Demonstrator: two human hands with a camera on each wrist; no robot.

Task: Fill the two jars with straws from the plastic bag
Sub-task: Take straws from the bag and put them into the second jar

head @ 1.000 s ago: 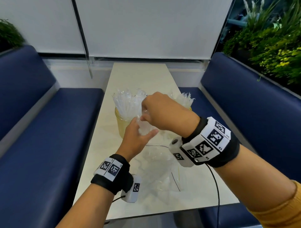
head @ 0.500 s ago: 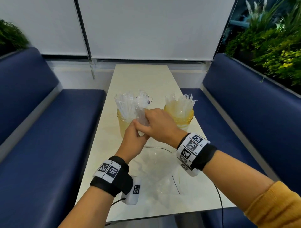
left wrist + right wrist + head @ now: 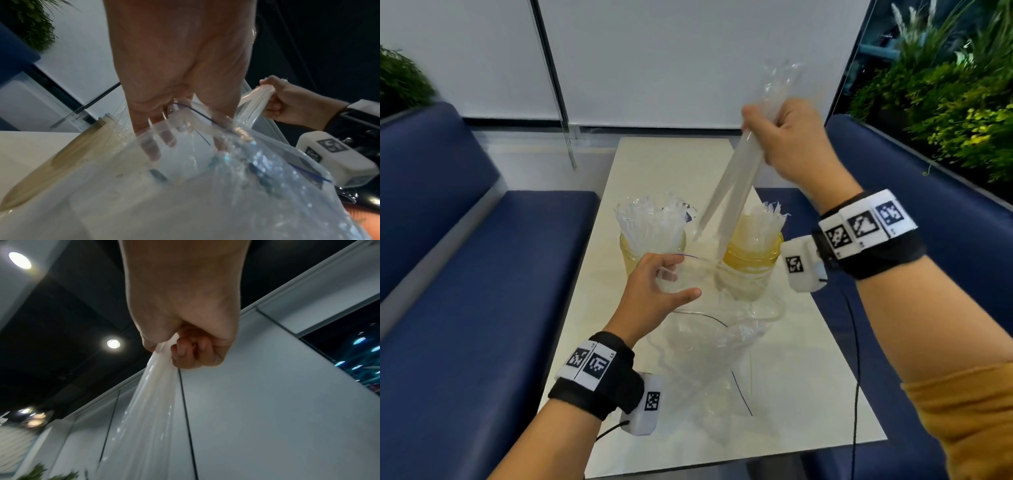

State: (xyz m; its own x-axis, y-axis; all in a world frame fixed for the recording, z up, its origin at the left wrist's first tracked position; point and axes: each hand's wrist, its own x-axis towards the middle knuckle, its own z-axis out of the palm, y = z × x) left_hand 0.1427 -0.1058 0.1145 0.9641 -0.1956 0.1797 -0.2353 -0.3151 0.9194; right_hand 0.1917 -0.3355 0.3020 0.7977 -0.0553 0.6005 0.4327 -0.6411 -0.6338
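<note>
Two yellowish jars stand mid-table, each packed with clear-wrapped straws: the left jar (image 3: 652, 248) and the right jar (image 3: 753, 250). My right hand (image 3: 787, 140) is raised above them and grips a bundle of wrapped straws (image 3: 736, 178) that slants down towards the gap between the jars; the same bundle (image 3: 152, 402) hangs from my fist in the right wrist view. My left hand (image 3: 661, 284) holds the mouth of the clear plastic bag (image 3: 709, 346), fingers curled over its rim (image 3: 195, 112). The bag lies crumpled on the table in front of the jars.
The pale table (image 3: 674, 157) runs away from me between two dark blue benches (image 3: 465, 274) (image 3: 914, 178). Green plants (image 3: 945, 92) fill the right side behind glass. A thin black cable (image 3: 856, 342) trails off the table's right edge.
My right hand has risen from the bag's mouth up and to the right, drawing a bundle of straws out. My left hand has stayed low at the bag.
</note>
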